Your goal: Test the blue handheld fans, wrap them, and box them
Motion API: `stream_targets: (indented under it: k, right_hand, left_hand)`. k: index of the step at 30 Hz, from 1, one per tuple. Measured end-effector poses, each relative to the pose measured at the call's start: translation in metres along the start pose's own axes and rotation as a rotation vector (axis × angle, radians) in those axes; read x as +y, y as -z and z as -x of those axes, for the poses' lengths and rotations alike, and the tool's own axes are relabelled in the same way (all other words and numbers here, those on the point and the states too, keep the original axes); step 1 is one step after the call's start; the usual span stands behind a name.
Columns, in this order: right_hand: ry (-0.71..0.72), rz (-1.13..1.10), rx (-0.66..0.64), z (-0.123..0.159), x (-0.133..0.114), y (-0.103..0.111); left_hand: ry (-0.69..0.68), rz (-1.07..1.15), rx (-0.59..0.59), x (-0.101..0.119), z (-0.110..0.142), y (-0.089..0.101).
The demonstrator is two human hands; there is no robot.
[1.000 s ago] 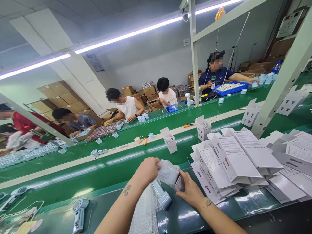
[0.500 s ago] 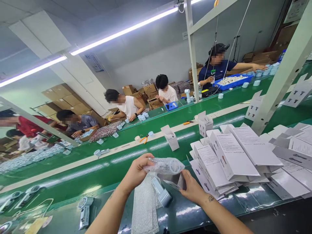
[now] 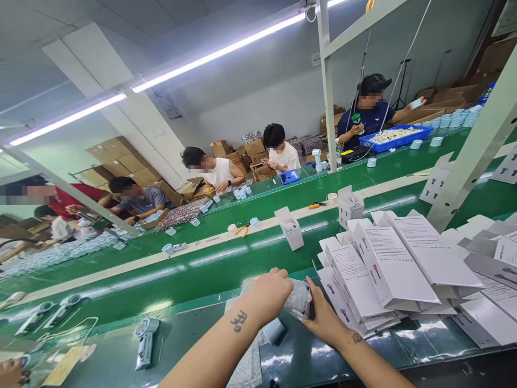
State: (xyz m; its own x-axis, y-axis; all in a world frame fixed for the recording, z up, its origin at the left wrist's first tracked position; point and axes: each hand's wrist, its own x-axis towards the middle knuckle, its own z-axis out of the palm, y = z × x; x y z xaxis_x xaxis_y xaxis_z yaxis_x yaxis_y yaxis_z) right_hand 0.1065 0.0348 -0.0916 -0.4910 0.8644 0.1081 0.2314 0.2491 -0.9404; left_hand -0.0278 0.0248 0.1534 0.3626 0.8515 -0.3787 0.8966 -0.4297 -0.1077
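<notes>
My left hand [image 3: 269, 295] is closed over a bubble-wrapped bundle [image 3: 298, 295], its fingers bent and turned away from me. My right hand [image 3: 323, 315] grips a small white box [image 3: 310, 308], thumb up along its side. The bundle lies against the box mouth; how far it is inside is hidden by my left hand. Under my left wrist, part of a light-blue handheld device [image 3: 275, 330] shows on the bench. Flat bubble-wrap sleeves [image 3: 248, 366] lie beneath it, partly covered by my forearm.
White printed boxes [image 3: 393, 264] are piled to my right. A light-blue ring-headed device [image 3: 145, 342] lies to the left. Beyond runs a green conveyor [image 3: 141, 285] with an open carton [image 3: 290, 229] and orange-handled pliers [image 3: 243, 230]. Several co-workers sit across; a person's hand [image 3: 11, 372] shows lower left.
My left hand has moved right and rolled over the bundle, bringing it down to the box in my right hand. The view has shifted slightly. A co-worker's hand has appeared lower left.
</notes>
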Motion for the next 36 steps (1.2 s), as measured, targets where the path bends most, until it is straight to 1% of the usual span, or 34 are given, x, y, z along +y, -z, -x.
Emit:
stream_targets:
  k: [2,4,7,9,12,14,15,18,20,21,23,25,26,28,29,30,32,33,34,35,36]
  right_hand:
    - [0.001,-0.003,0.008,0.002,0.003,0.000]
    - [0.016,-0.001,0.000,0.002,0.005,-0.001]
    - [0.049,0.005,0.008,0.003,0.007,-0.002]
    - [0.077,0.002,0.009,0.004,0.008,-0.001]
    - [0.084,0.003,0.023,0.006,0.006,0.000]
    - [0.054,0.010,0.062,0.007,0.004,0.000]
    - [0.039,0.013,0.079,0.008,0.003,0.000]
    - [0.016,0.020,0.102,0.007,0.001,-0.004]
    - [0.011,0.024,0.107,0.007,0.001,-0.007]
    - [0.006,0.024,0.108,0.007,0.001,-0.009]
    - [-0.012,0.021,0.111,0.006,0.000,-0.011]
    - [-0.036,0.017,0.115,0.005,-0.001,-0.013]
    - [-0.041,0.015,0.122,0.005,-0.002,-0.014]
    - [-0.033,0.012,0.122,0.004,-0.006,-0.015]
    - [-0.025,0.013,0.120,0.004,-0.007,-0.016]
    - [-0.019,0.019,0.119,0.004,-0.009,-0.017]
    - [-0.020,0.045,0.122,0.004,-0.012,-0.019]
    - [-0.024,0.066,0.132,0.003,-0.013,-0.020]
    - [-0.029,0.086,0.153,0.000,-0.015,-0.021]
    - [-0.028,0.104,0.170,-0.005,-0.018,-0.022]
    - [-0.027,0.121,0.190,-0.013,-0.023,-0.024]
  left_hand:
    - [0.025,-0.049,-0.027,0.012,-0.005,0.009]
    - [0.037,-0.069,-0.056,0.023,-0.009,0.012]
    - [0.001,-0.096,-0.096,0.037,-0.020,0.005]
    - [-0.029,-0.099,-0.119,0.043,-0.029,-0.002]
    - [-0.070,-0.081,-0.142,0.039,-0.036,-0.008]
    - [-0.110,-0.070,-0.130,0.030,-0.031,-0.009]
    - [-0.115,-0.065,-0.105,0.026,-0.027,-0.009]
    - [-0.025,-0.017,-0.016,0.019,-0.012,-0.017]
    - [0.027,0.033,-0.010,0.023,-0.008,-0.029]
    - [0.021,0.058,-0.031,0.026,-0.007,-0.035]
    - [-0.038,0.104,-0.080,0.034,-0.010,-0.048]
    - [-0.063,0.155,-0.079,0.038,-0.016,-0.056]
    - [-0.036,0.177,-0.052,0.039,-0.019,-0.059]
    - [0.061,0.210,0.000,0.039,-0.025,-0.062]
    - [0.103,0.220,-0.004,0.039,-0.026,-0.063]
    - [0.128,0.228,-0.036,0.038,-0.026,-0.064]
    - [0.135,0.260,-0.110,0.036,-0.023,-0.068]
    - [0.131,0.282,-0.108,0.033,-0.017,-0.070]
    - [0.138,0.311,-0.052,0.028,-0.009,-0.073]
    - [0.150,0.350,0.054,0.022,0.002,-0.077]
    - [0.166,0.393,0.209,0.014,0.016,-0.082]
